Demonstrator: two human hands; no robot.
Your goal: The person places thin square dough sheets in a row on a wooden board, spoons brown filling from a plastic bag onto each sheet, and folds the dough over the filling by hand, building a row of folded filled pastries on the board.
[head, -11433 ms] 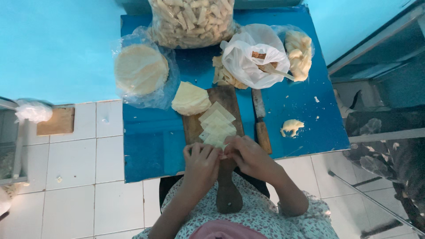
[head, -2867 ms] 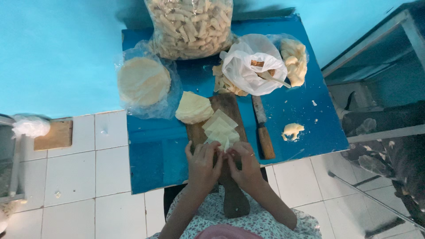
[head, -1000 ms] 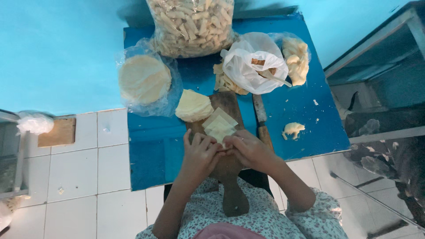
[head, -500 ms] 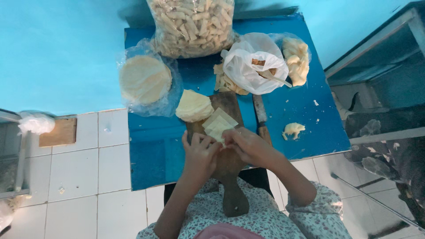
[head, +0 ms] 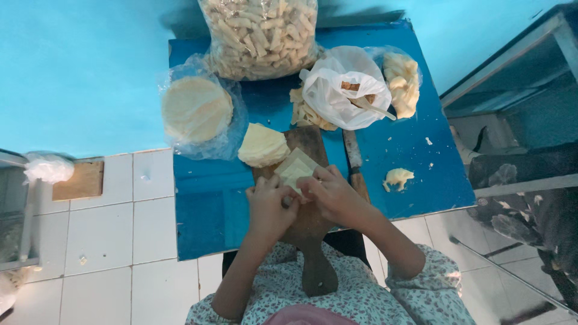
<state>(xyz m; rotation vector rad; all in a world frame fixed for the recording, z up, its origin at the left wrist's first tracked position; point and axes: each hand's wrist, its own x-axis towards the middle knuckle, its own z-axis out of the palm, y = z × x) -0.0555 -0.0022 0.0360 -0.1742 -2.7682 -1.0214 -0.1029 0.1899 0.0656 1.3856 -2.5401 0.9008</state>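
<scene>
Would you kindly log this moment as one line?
left hand: on pastry sheet | right hand: on same sheet | under: wooden board | beside: knife

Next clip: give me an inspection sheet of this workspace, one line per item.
Surface: blue table, crumbs at right.
Job's things: pale square wrappers on a wooden paddle board; cut wrapper stack beside.
Clutter: bagged round wrappers, clear bag of rolled sticks, white plastic bag, knife, dough scrap.
Hands: left hand and right hand meet, fingers at the wrappers.
Cables: nothing seen.
Surroundings: white floor tiles, turquoise wall.
</scene>
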